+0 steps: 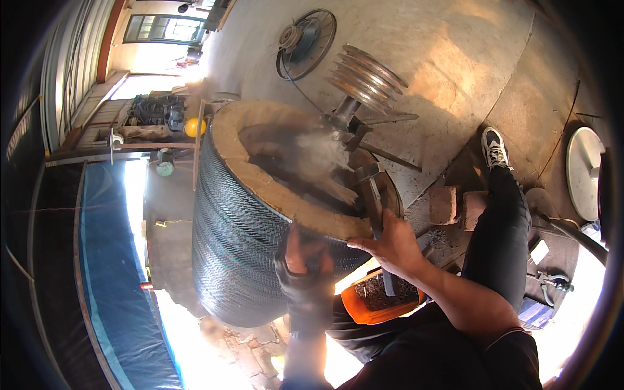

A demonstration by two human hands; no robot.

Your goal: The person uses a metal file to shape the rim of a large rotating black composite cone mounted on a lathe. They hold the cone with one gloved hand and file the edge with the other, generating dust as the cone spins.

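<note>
My right hand grips the handle of a hammer, whose head lies over the rim of a large drum. The drum's wooden rim is thick and ring-shaped, and a dark ribbed, textured covering wraps its side. Against that covering, near the top edge, is my left hand, partly covered in dark material and blurred; whether it pinches something small cannot be made out. A hazy blur hides part of the drum's hollow. An orange container of small dark metal pieces, likely nails, stands below my right hand.
Beyond the drum stands a grooved metal pulley on a shaft with metal legs. A spoked wheel lies farther off. Bricks sit beside my leg, with a round metal disc at the far right. Blue sheeting hangs at left.
</note>
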